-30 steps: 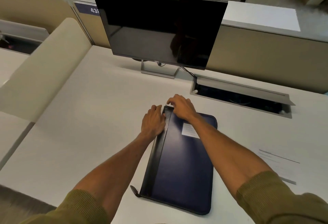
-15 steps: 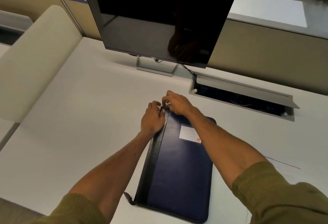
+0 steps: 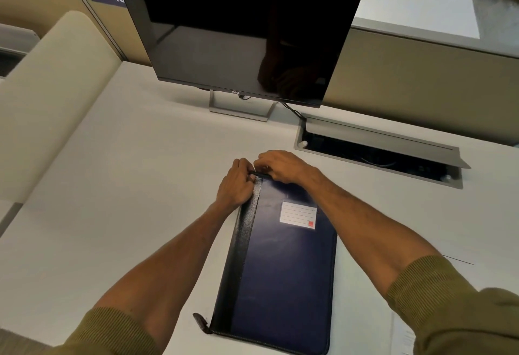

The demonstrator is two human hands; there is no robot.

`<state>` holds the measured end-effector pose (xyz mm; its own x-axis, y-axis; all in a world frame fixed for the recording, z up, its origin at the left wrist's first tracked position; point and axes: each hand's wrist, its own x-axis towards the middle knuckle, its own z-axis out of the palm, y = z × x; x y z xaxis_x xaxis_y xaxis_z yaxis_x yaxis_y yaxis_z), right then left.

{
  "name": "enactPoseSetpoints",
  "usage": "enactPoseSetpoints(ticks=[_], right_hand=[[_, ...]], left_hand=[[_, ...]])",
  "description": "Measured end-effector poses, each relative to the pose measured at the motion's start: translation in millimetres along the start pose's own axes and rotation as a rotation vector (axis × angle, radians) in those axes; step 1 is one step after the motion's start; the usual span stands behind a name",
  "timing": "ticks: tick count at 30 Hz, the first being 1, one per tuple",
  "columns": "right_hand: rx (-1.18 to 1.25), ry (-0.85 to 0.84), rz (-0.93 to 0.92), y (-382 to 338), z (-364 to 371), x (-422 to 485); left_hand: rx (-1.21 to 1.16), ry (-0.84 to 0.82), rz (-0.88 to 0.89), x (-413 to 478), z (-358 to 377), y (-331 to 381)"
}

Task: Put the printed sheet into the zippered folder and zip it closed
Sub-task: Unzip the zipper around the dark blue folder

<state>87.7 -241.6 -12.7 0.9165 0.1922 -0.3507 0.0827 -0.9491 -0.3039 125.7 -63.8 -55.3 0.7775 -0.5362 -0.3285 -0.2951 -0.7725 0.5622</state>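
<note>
At folder [image 3: 283,270] far corner, left hand [image 3: 237,183] and right hand [image 3: 282,166] pinched on zipper pull [image 3: 259,174].

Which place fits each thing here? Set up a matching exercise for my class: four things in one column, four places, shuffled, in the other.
Things:
1. dark blue zippered folder
2. black flat monitor
3. white lined label
4. grey open cable hatch

Places:
A. on the folder's cover
B. right of the monitor stand
C. flat on the white desk, under both hands
D. standing at the desk's far edge

Pairs: 1-C, 2-D, 3-A, 4-B
</note>
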Motion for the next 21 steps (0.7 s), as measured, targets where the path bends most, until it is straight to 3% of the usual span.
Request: enactPoseSetpoints(ticks=[9,21], right_hand=[[-0.052,-0.058,-0.063,27,0,-29],[0.088,0.027,0.093,39,7,-72]], left_hand=[[-0.064,0.006,0.02,-7,3,4],[-0.094,-0.023,0.015,-14,8,31]])
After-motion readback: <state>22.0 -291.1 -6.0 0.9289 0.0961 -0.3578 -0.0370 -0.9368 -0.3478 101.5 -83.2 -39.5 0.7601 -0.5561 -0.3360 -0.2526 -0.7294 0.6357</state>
